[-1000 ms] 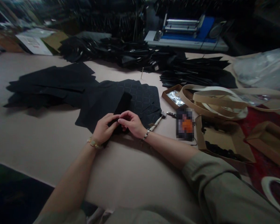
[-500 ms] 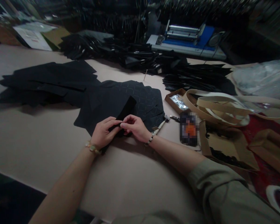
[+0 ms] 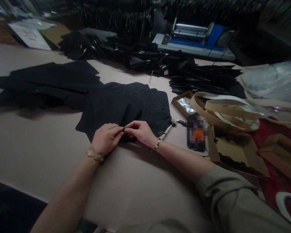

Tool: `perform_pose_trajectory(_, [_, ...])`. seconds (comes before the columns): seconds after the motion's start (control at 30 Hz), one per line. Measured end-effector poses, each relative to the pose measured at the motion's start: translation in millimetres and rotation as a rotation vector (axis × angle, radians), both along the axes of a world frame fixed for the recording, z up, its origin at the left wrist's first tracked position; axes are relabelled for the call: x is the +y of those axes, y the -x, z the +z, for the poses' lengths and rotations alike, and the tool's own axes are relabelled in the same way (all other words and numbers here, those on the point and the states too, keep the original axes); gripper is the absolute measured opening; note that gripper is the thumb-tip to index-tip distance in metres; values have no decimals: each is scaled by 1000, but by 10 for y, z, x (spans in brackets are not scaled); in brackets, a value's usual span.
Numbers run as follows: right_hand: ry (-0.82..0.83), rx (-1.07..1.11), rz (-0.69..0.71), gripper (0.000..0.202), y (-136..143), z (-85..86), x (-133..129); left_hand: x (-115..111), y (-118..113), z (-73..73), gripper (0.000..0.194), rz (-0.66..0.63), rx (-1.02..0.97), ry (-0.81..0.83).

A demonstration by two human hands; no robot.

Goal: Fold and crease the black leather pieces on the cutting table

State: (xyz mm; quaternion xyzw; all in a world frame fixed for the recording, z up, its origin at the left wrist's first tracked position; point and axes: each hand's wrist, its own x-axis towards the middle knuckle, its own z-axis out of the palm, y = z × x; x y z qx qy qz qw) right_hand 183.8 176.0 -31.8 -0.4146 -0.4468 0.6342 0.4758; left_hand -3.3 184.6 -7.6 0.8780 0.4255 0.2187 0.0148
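A folded piece of black fabric is pinched between my two hands, just above the table's near half. My left hand is closed round its near left part. Thumb and index finger of my right hand press together on its edge, right beside the left fingertips. Whether something small sits between those fingertips is too dark to tell. Under and beyond the held piece lies a larger black fabric panel with a stitched grid pattern. More black cut panels overlap it to the left.
Long piles of black pieces line the table's back. To the right are a small hammer, a phone-like dark object, an open cardboard box, coiled beige webbing and a tape roll. A blue roller machine stands behind.
The held black piece has tipped lower, its far end now nearer the panel. My fingertips have drawn closer together at its edge. The view has shifted slightly.
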Motion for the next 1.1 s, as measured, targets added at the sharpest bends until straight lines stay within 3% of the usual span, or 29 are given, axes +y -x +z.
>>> perform_pose_trajectory(0.3, [1,19,47,30,-21,1,26,17,-13,-31,30,-35,15,-19])
perform_pose_trajectory(0.5, [-67,-2,-20,34,-12,32,-13,-19,-56,32,27,7,-76,70])
perform_pose_trajectory(0.57, [-105,25,-52,39,-22,34,-21,-46,-76,70,29,-10,-161,166])
perform_pose_trajectory(0.63, [-139,10,-81,41,-38,33,-22,-71,-100,99,47,14,-249,288])
perform_pose_trajectory(0.73, [-186,-89,-103,33,-62,37,-17,-86,-143,114,70,158,-428,479])
perform_pose_trajectory(0.9, [-209,-119,-117,23,-67,47,0,-42,-177,119,42,192,-850,983])
perform_pose_trajectory(0.97, [-198,-110,-125,22,-71,40,15,-27,-172,131,40,194,-1021,1157])
perform_pose_trajectory(1.1, [-214,-126,-147,21,-92,23,28,-12,-156,124,38,141,-1160,1308])
